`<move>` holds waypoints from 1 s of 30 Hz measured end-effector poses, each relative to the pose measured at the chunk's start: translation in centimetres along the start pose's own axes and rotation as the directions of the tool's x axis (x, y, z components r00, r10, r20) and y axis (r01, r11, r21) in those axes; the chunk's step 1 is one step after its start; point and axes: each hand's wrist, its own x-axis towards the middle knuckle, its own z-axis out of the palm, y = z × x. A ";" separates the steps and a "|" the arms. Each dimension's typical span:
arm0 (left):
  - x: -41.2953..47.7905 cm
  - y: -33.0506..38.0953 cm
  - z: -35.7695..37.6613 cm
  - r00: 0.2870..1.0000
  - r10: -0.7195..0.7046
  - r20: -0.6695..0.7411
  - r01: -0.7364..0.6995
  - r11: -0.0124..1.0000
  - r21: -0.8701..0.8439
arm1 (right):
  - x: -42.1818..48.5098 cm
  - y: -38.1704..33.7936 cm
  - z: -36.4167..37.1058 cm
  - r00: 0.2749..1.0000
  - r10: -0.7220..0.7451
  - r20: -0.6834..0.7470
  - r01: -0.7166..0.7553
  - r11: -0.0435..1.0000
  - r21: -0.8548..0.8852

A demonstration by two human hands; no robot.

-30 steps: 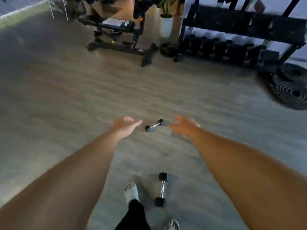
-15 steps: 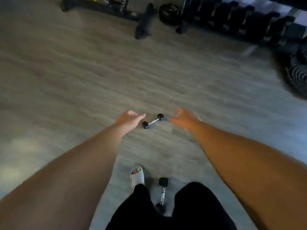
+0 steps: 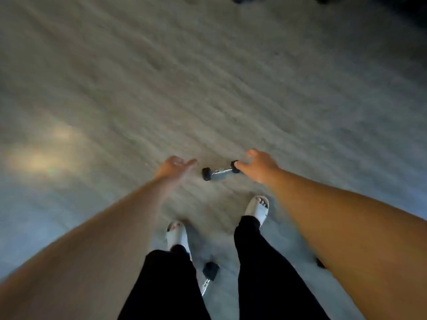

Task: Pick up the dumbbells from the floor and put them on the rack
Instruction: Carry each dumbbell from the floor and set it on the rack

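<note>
Two small dumbbells are seen on the grey wood-look floor (image 3: 208,77). One dumbbell (image 3: 220,171), with black hexagonal heads and a shiny metal handle, lies flat on the floor ahead of the feet, between the two outstretched hands. The right hand (image 3: 260,166) is placed at the right head of this dumbbell; its fingers (image 3: 253,153) are spread apart and curved, and nothing is clamped by them, although it cannot be told whether the thumb touches the black head or is only just beside it. The left hand (image 3: 174,167) is held near the left head but apart from it, with its fingers apart and empty; this hand is blurred. The second dumbbell (image 3: 209,277) lies on the floor lower in the view, between the two legs in black trousers, and its lower part is hidden by the left leg. A white slide sandal is worn on each foot: the right sandal (image 3: 258,210) is set further forward, just below the first dumbbell, and the left sandal (image 3: 176,235) is set further back. Dark shapes are cut off at the top edge, too unclear to be named.
</note>
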 end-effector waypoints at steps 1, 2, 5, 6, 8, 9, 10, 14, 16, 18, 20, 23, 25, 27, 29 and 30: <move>2.1 -0.1 1.5 1.000 -0.020 -0.010 0.020 1.000 -0.008 | 2.7 0.6 0.4 1.000 0.009 0.022 -0.009 1.000 -0.013; 4.5 -0.4 3.3 0.999 -0.039 -0.015 0.039 0.999 -0.009 | 5.7 1.3 1.1 0.999 0.022 0.041 -0.022 1.000 -0.010; 12.4 -2.4 8.5 0.992 -0.125 0.001 0.125 0.991 -0.054 | 14.8 3.4 4.7 0.992 0.069 0.104 -0.075 0.996 0.053; 14.5 -3.2 9.9 0.988 -0.155 0.017 0.156 0.985 -0.080 | 17.1 4.0 5.8 0.987 0.083 0.134 -0.092 0.994 0.062; 19.2 -5.0 12.9 0.970 -0.232 0.068 0.239 0.965 -0.111 | 22.0 5.4 8.5 0.981 0.110 0.160 -0.125 0.988 0.086; 22.1 -6.2 14.7 0.962 -0.262 0.074 0.269 0.956 -0.116 | 25.0 6.1 10.2 0.980 0.125 0.153 -0.142 0.984 0.106; 24.6 -7.2 16.3 0.957 -0.281 0.069 0.288 0.949 -0.127 | 27.9 6.9 12.0 0.980 0.138 0.143 -0.158 0.977 0.140; 33.9 -11.3 22.9 0.937 -0.347 0.041 0.349 0.925 -0.150 | 38.1 9.8 18.8 0.976 0.188 0.115 -0.206 0.963 0.174; 38.2 -13.4 26.1 0.927 -0.373 0.038 0.374 0.914 -0.160 | 42.6 11.5 22.0 0.973 0.202 0.111 -0.217 0.966 0.142; 41.6 -15.2 28.7 0.915 -0.399 0.056 0.402 0.901 -0.165 | 46.0 12.9 25.0 0.966 0.227 0.128 -0.243 0.960 0.135; 44.1 -16.8 31.1 0.910 -0.409 0.066 0.414 0.892 -0.182 | 48.4 14.4 27.8 0.962 0.246 0.119 -0.260 0.957 0.125; 45.9 -18.5 33.0 0.915 -0.402 -0.002 0.396 0.903 -0.168 | 49.9 15.9 30.2 0.963 0.263 0.063 -0.268 0.959 0.092; 45.6 -18.8 32.8 0.917 -0.400 0.005 0.393 0.898 -0.197 | 49.7 16.1 30.2 0.965 0.254 0.068 -0.260 0.961 0.099; 44.6 -18.1 31.5 0.913 -0.409 -0.001 0.398 0.889 -0.227 | 48.5 15.8 29.1 0.967 0.244 0.072 -0.252 0.957 0.145; 43.1 -15.9 29.2 0.923 -0.382 -0.039 0.368 0.909 -0.197 | 46.3 15.0 27.1 0.963 0.260 0.074 -0.270 0.940 0.209; 42.1 -14.4 27.8 0.936 -0.346 -0.061 0.333 0.930 -0.157 | 44.8 14.5 25.8 0.961 0.268 0.073 -0.277 0.928 0.249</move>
